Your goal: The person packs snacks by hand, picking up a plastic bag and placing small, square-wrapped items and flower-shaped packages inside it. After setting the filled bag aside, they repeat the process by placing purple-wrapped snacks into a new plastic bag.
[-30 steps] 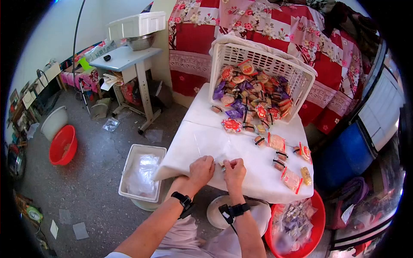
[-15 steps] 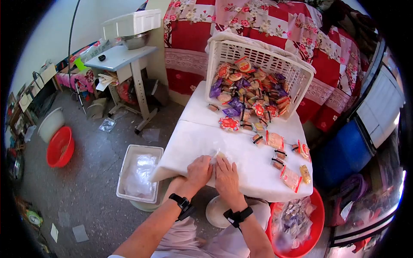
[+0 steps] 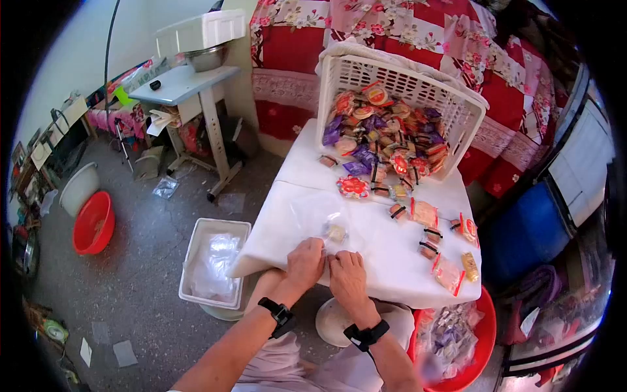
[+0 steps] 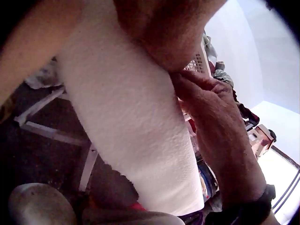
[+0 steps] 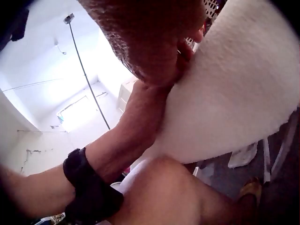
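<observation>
A clear plastic bag (image 3: 312,212) lies on the white-covered table (image 3: 268,225), with a small pale wrapped piece (image 3: 336,232) inside it. At the bag's near end, close to the table's front edge, my left hand (image 3: 305,262) grips it with curled fingers. Right beside, my right hand (image 3: 348,277) pinches the same end between thumb and fingers. The two hands nearly meet, and in both wrist views they hide the bag. Several wrapped snacks, among them a pink packet (image 3: 448,274) and a yellow one (image 3: 469,266), lie to the right.
A tipped white basket (image 3: 467,130) spills wrapped snacks at the table's back. Left of the table stands a white bin (image 3: 189,287) of clear bags. A red basin (image 3: 486,340) with filled bags sits below the right corner.
The small wrapped piece, at first near my right fingers, now lies farther forward inside the bag. My right hand flattened over the bag, then drew back to its near end beside the left.
</observation>
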Available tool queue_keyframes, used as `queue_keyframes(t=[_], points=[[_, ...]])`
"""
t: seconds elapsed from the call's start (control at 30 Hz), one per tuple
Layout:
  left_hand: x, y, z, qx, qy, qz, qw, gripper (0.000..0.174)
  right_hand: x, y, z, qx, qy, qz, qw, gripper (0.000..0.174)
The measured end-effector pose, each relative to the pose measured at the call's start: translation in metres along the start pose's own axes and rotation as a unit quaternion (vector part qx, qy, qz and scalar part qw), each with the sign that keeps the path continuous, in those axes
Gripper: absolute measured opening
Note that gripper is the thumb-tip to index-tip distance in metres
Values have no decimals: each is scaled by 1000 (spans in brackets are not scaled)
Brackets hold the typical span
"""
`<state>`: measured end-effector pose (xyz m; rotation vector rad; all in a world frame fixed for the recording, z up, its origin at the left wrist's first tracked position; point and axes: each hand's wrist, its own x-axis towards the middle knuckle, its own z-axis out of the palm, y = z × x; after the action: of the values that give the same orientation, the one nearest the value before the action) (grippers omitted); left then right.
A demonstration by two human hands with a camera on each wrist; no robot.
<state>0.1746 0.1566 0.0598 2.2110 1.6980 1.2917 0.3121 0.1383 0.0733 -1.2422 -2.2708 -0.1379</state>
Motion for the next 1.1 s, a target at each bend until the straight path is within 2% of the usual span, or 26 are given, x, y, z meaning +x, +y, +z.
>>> queue_keyframes(t=[0.2, 0.27, 0.3, 0.37, 0.4, 0.43, 0.47, 0.6, 0.67, 0.7, 0.77, 0.8, 0.87, 0.9, 0.93, 0.97, 1.0, 1.03, 1.1], points=[[-1, 0, 2, 4, 3, 2, 1000, 13, 9, 5, 7, -18, 9, -4, 1000, 22], [0, 0, 1, 5, -7, 3, 1000, 12, 17, 7, 5, -61, -102, -6, 993, 21], [0, 0, 1, 7, -8, 2, 1000, 13, 27, 7, 3, -61, -101, -6, 993, 21], [1, 0, 0, 9, -9, 3, 1000, 13, 46, 6, -2, -31, -283, 72, 956, 22], [1, 1, -1, 10, -15, -1, 1000, 13, 46, 10, 6, -31, -282, 73, 956, 22], [2, 1, -1, 11, -22, -4, 1000, 13, 47, 16, 18, -41, -129, 31, 990, 23], [2, 2, -1, 12, -23, -3, 1000, 13, 46, 21, 30, -50, 28, -12, 998, 24], [2, 2, -1, -2, -9, -14, 1000, 13, 52, 29, 37, -36, 26, -17, 999, 24], [1, 2, 0, -10, -5, -15, 1000, 14, 52, 35, 29, 66, -162, -6, 984, 24], [1, 4, -2, -17, -6, -22, 1000, 14, 44, 34, 19, 65, -162, -4, 985, 24], [0, 4, -1, -27, -4, -30, 999, 15, 24, 33, -6, 120, -13, -102, 987, 17], [0, 4, 1, -19, -5, -37, 999, 14, 23, 42, -16, 118, -13, -103, 988, 17], [0, 4, 1, -12, -6, -45, 999, 14, 15, 65, -35, 243, 56, 99, 963, 11], [0, 5, -1, -11, -13, -36, 999, 16, 26, 82, -44, 160, 97, 159, 970, 12], [0, 5, -3, -8, -20, -28, 999, 17, 37, 101, -52, 75, 107, 181, 975, 15], [-1, 5, -2, -7, -19, -28, 999, 17, 44, 124, -48, 8, 145, 157, 977, 16], [-2, 4, -2, -7, -18, -22, 1000, 17, 56, 136, -53, 9, 70, 206, 976, 20], [0, 3, -2, -7, -15, -16, 1000, 17, 61, 143, -52, 10, 74, 203, 976, 20], [1, 2, -1, -5, -13, -12, 1000, 18, 68, 157, -40, -83, -26, 220, 972, 22]])
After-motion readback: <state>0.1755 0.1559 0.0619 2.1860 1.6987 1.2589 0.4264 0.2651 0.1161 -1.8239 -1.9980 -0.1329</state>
